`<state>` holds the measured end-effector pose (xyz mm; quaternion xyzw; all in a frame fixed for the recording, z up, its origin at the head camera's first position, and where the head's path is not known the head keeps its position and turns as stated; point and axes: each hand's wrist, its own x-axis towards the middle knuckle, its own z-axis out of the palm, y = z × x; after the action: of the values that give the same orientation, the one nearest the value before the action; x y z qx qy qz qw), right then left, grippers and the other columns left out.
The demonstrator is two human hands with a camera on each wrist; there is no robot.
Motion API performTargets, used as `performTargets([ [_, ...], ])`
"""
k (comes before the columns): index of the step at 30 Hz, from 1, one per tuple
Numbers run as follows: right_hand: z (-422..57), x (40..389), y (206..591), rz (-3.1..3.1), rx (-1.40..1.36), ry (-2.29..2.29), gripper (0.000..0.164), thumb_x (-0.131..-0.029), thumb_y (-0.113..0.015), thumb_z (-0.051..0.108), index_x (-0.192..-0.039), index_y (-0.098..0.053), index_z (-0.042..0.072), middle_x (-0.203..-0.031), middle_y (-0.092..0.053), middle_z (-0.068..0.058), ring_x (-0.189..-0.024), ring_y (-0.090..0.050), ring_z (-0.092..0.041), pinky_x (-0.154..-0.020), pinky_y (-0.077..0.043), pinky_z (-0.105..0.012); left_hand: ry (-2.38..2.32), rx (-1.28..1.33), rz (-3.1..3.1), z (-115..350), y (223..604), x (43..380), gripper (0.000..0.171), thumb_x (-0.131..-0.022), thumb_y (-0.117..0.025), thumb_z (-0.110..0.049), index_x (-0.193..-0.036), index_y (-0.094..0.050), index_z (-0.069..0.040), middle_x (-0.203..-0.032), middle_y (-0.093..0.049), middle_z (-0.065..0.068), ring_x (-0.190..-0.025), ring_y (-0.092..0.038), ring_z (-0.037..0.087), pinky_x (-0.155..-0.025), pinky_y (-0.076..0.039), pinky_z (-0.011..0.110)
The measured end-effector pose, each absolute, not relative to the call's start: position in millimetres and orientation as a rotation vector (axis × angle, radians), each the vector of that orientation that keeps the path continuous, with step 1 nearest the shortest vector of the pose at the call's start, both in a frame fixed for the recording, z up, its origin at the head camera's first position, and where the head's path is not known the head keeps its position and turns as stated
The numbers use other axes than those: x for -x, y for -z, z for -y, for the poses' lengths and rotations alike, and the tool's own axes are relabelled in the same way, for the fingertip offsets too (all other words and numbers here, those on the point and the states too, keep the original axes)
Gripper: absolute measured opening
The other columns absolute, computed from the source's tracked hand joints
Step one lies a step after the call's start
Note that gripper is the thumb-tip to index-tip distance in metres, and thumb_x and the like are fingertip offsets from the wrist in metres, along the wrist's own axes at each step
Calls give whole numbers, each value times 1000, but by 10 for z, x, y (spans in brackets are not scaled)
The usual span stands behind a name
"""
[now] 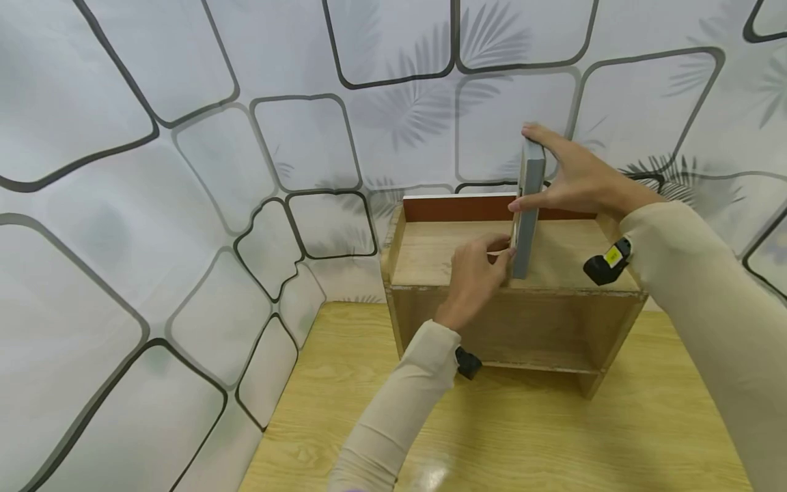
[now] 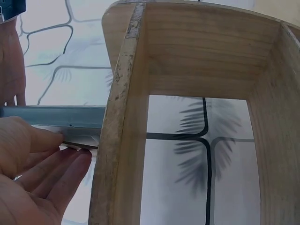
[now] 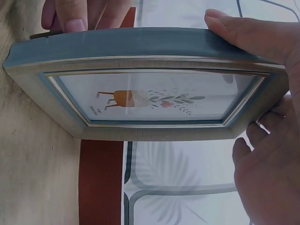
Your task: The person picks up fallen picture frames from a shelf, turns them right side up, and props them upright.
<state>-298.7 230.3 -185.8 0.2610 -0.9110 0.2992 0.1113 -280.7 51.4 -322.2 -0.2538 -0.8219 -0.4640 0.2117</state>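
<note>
A picture frame [image 1: 529, 222] with blue-grey sides stands on edge on the top board of a small wooden shelf [image 1: 424, 256]. In the right wrist view its silvery front shows a print [image 3: 140, 99] of a plant in an orange pot. My right hand [image 1: 581, 179] grips the frame near its upper end, thumb on one side and fingers around the other. Lower down, behind the frame, my left hand [image 1: 479, 277] pinches a thin dark-edged flap [image 2: 79, 145] at its back. Most of the flap is hidden by the fingers.
A reddish-brown strip [image 1: 455, 209] with a white upper edge runs along the back of the shelf top. The shelf stands on a yellow wood-grain surface [image 1: 320, 403], close to a patterned wall covering [image 1: 406, 143]. Below the top board is an open compartment [image 1: 529, 328].
</note>
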Motion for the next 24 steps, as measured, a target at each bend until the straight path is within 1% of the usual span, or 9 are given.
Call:
performTargets([
  [5, -2222, 3038, 1832, 2662, -809, -863, 120, -73, -92, 29, -163, -15, 8, -168, -11, -14, -154, -9, -35, -120, -13, -58, 1168, 647, 2285, -464, 3217, 2821, 18, -96, -70, -8, -112, -76, -2, -106, -77, 7, -86, -75, 11, -70, -51, 9],
  [8, -2173, 3060, 1823, 2681, -800, -861, 121, -73, -92, 30, -163, -14, 10, -169, -10, -12, -154, -8, -34, -120, -12, -59, 1071, 614, 2298, -419, 3209, 2829, 17, -96, -68, -9, -110, -77, -5, -105, -77, 4, -87, -74, 9, -73, -52, 11],
  [13, -2087, 3092, 1819, 2718, -791, -888, 121, -74, -92, 31, -164, -13, 12, -169, -9, -8, -154, -6, -32, -120, -11, -59, 999, 582, 2321, -331, 3209, 2845, 17, -97, -68, -8, -110, -78, -5, -104, -77, 3, -89, -74, 10, -75, -55, 17],
  [19, -1996, 3133, 1816, 2723, -840, -878, 120, -74, -92, 28, -163, -13, 9, -169, -9, -11, -155, -6, -32, -121, -10, -58, 931, 565, 2327, -221, 3210, 2877, 17, -95, -70, -6, -109, -79, -6, -100, -78, 3, -89, -74, 12, -75, -56, 22],
  [24, -1934, 3170, 1827, 2720, -872, -873, 120, -73, -92, 26, -163, -14, 8, -169, -9, -12, -154, -5, -34, -120, -10, -59, 909, 549, 2338, -148, 3218, 2914, 19, -93, -69, -3, -108, -79, -7, -97, -78, 2, -83, -73, 12, -74, -56, 26],
])
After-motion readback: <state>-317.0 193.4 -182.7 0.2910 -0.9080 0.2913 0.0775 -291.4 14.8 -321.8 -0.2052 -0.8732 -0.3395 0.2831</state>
